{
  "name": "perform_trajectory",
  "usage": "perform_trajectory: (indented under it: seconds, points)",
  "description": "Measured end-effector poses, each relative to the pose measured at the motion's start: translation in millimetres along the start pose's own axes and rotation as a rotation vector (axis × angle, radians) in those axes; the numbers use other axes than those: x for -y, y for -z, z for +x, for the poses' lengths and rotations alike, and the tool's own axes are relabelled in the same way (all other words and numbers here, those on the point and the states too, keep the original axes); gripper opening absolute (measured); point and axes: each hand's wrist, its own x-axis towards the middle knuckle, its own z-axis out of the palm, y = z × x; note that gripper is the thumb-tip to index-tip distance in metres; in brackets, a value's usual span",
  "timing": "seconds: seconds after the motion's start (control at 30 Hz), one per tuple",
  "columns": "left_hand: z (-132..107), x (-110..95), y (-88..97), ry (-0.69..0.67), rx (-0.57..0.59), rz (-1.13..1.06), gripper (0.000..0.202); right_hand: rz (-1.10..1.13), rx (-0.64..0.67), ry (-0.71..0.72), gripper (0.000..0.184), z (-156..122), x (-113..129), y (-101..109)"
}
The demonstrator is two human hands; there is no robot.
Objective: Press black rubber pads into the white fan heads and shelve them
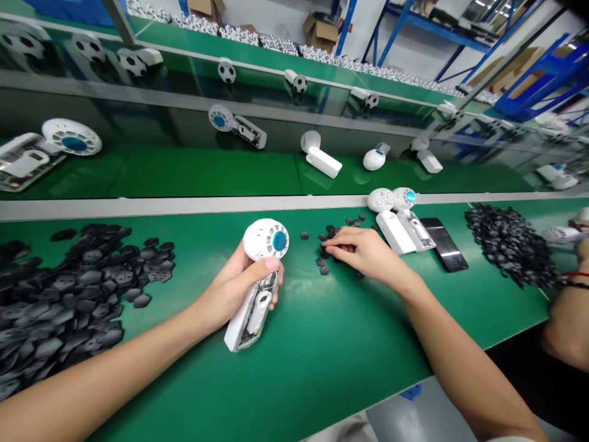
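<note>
My left hand (234,288) is wrapped around the handle of a white handheld fan (265,239), whose round head has a blue centre. The fan's back cover is off, so its internal parts show along the handle (255,316). My right hand (363,252) rests on the green bench, its fingertips pinching one of the small black hexagonal pieces (324,250). Several more of these pieces (321,269) lie scattered around those fingers.
A large heap of black hexagonal pieces (78,282) lies at the left and a denser one (508,245) at the right. Between them are white fan parts (396,230) and a black smartphone (444,244). A co-worker's arm (570,313) enters at the right. Another green bench (207,172) beyond carries more fans.
</note>
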Motion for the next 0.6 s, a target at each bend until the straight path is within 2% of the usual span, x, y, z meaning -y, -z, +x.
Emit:
perform_trajectory:
  seconds: [0.2,0.43,0.6]
  points:
    - [1.6,0.3,0.4,-0.019,0.015,-0.005,0.043,-0.054,0.048,0.039,0.015,-6.4,6.0,8.5]
    - [5.6,1.2,0.8,-0.019,0.016,-0.021,0.046,-0.11,0.155,0.132,0.015,-8.3,19.6,-0.8]
    - [5.3,0.8,0.1,-0.026,-0.026,-0.113,0.049,-0.205,0.104,0.127,0.013,-7.2,23.5,-8.6]
